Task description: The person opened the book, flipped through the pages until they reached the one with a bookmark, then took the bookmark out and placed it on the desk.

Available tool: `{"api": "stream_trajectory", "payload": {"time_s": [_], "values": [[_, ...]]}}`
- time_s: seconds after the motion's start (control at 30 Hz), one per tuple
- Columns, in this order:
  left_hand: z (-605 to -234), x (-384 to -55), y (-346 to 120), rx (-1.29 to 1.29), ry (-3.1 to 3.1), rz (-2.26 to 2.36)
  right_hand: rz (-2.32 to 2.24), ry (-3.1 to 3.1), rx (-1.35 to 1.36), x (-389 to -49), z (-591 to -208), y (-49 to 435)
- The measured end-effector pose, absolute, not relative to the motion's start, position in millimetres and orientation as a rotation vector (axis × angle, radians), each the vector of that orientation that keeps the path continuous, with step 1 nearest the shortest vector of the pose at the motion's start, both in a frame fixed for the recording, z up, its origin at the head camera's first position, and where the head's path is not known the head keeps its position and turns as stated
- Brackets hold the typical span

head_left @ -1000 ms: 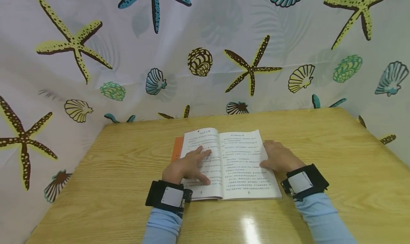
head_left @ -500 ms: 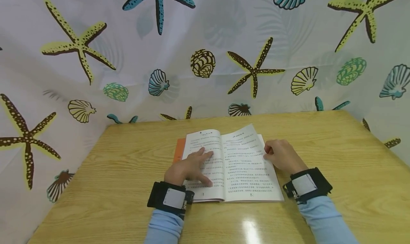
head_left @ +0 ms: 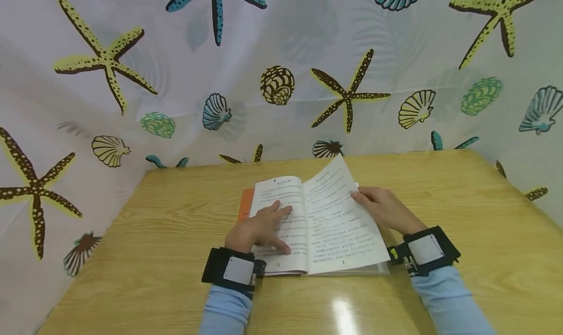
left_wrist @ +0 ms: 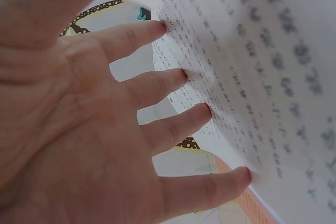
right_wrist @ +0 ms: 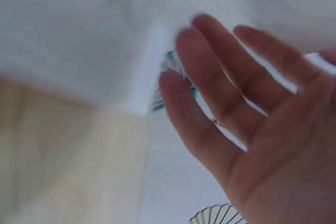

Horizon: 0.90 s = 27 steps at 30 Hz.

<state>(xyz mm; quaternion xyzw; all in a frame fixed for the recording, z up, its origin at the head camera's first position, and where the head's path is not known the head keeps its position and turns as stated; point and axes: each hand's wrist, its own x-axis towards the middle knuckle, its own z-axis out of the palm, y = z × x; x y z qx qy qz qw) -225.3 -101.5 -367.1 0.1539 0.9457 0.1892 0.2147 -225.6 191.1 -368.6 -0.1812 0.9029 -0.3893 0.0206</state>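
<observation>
An open book [head_left: 278, 266] with printed text lies on the table, an orange cover edge [head_left: 246, 203] showing at its left. My left hand [head_left: 258, 227] rests on the left page with fingers spread; the left wrist view has its fingertips [left_wrist: 205, 111] touching the paper. My right hand [head_left: 387, 209] holds the outer edge of the right page [head_left: 336, 218], thumb over the front and fingers behind. That page is lifted and slants upward at its far corner. From the right wrist, the fingers [right_wrist: 226, 66] extend between the raised page and the sheets below.
The book sits on a wood-grain table [head_left: 176, 237]. Behind and beside the table hangs a white cloth [head_left: 246, 47] printed with starfish and shells. Black straps with white plates circle both wrists, such as the left strap [head_left: 214, 264].
My right hand has gone from resting at the book's right edge to holding the page, which has risen at its far corner and right edge. The left hand stays on the left page.
</observation>
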Motion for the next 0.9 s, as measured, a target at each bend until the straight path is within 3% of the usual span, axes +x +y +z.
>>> {"api": "stream_trajectory", "payload": {"time_s": [0.3, 0.9], "values": [[-359.2, -225.4, -105.9, 0.422, 2.627, 0.542, -1.316, 2.482, -0.658, -224.2, -351.1, 171.5], [-362.0, -222.9, -103.4, 0.526, 2.63, 0.625, -0.875, 2.502, -1.089, -213.7, -376.7, 135.9]]}}
